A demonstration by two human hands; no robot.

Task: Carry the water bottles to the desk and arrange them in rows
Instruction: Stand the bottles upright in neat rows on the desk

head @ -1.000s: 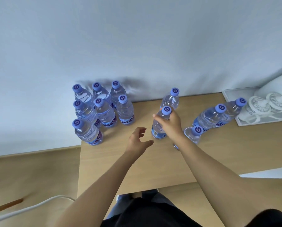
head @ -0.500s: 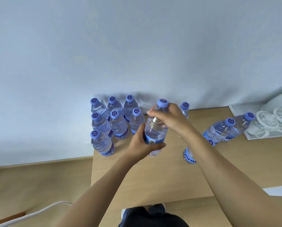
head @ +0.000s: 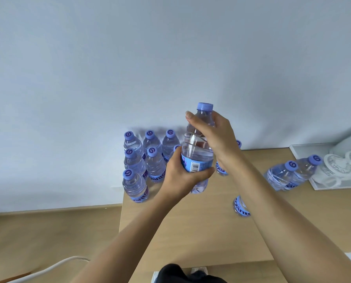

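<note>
Bottle (head: 197, 152) now higher, barcode label facing, gripped by left hand (head: 182, 176) and right hand (head: 215, 135).

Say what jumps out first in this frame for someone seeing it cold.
A raised water bottle at centre, gripped by both hands: the left hand round its label, the right hand round its upper body below the cap. Behind it, at the desk's left back corner, stands a cluster of bottles in rows; two more bottles stand at right.
</note>
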